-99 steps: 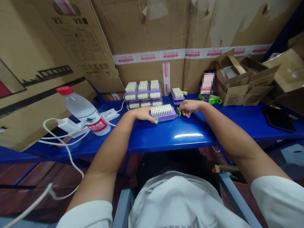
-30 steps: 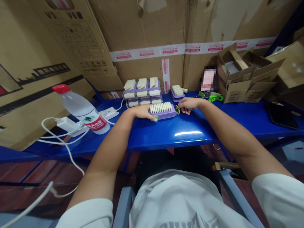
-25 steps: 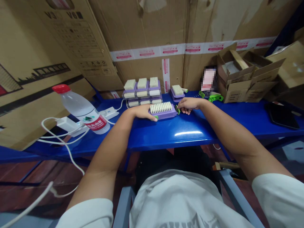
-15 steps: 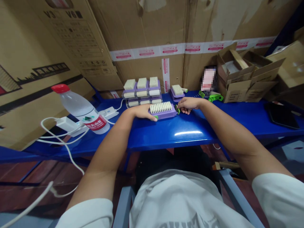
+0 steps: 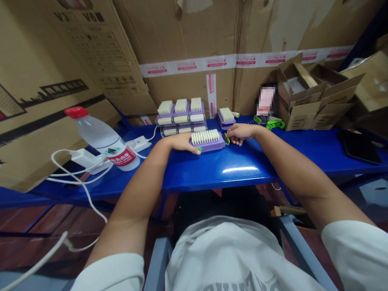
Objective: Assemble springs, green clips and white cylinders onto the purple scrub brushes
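Observation:
On the blue table, my left hand (image 5: 182, 142) grips the left end of a purple brush-like block (image 5: 209, 144) topped with rows of cream teeth. Its thumb lies along the near side by a green tip (image 5: 199, 150). At the block's right end is a small green-and-black end piece (image 5: 226, 139). My right hand (image 5: 240, 133) is closed right beside that piece, fingers pinched together; what they hold is hidden. Behind my left hand stands a stack of similar purple blocks (image 5: 181, 109). Another purple block (image 5: 226, 117) sits behind my right hand.
Left of my arm leans a red-capped water bottle (image 5: 117, 147) among white cables and a power strip (image 5: 86, 159). Green parts (image 5: 275, 124), a phone with a blurred screen (image 5: 266, 101) and open cardboard boxes (image 5: 306, 115) stand at the right back. A black tablet-like object (image 5: 359, 147) lies far right.

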Motion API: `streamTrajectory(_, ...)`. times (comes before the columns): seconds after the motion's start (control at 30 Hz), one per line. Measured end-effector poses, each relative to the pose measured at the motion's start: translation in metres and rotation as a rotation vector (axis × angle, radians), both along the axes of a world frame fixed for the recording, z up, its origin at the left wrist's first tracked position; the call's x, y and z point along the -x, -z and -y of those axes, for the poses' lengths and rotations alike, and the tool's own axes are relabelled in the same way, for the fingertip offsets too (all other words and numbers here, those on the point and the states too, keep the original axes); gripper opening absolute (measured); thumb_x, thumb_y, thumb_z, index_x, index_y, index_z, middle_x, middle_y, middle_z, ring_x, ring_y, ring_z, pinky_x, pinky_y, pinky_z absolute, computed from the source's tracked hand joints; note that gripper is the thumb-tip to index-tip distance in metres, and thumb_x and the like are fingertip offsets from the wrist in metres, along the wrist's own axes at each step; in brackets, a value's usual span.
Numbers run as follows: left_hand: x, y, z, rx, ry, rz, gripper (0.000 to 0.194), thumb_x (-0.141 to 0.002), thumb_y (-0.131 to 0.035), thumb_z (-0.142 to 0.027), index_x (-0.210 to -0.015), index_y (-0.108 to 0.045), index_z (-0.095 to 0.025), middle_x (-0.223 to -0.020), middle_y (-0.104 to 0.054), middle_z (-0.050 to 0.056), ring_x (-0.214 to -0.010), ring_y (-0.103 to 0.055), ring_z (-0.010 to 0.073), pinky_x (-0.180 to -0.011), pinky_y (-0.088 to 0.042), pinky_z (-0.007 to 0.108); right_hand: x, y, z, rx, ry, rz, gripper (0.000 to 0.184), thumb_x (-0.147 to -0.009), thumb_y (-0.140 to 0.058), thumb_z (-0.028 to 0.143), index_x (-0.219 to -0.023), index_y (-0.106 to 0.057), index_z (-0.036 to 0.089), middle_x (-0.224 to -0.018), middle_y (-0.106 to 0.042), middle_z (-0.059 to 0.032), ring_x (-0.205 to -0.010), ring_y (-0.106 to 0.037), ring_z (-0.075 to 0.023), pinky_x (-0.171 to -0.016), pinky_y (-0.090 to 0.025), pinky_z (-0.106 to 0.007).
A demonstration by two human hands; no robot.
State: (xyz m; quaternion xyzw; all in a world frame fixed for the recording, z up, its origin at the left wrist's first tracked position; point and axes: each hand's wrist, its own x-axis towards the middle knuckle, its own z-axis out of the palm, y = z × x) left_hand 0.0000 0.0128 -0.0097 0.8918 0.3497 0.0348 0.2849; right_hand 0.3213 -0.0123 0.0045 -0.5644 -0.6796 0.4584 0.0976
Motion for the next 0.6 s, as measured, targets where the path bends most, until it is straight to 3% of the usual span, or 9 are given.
streamTrajectory(0.6, -0.0006, -0.0009, 0.0011, 0.008, -0.001, 0.001, 0.105, -0.070, -0.091, -0.063, -0.164, -0.058, -0.029, -0.163, -0.067, 0.007, -0.150, -0.063, 0.0375, -0.128, -0.046, 0.046, 0.0044, -0.0047, 0.0059, -0.012, 0.013, 0.005, 0.031, -0.109, -0.060, 0.016, -0.078, -0.061, 0.018, -0.061, -0.064, -0.0008, -0.047, -0.059, -0.0123, -0.049, -0.053, -0.024)
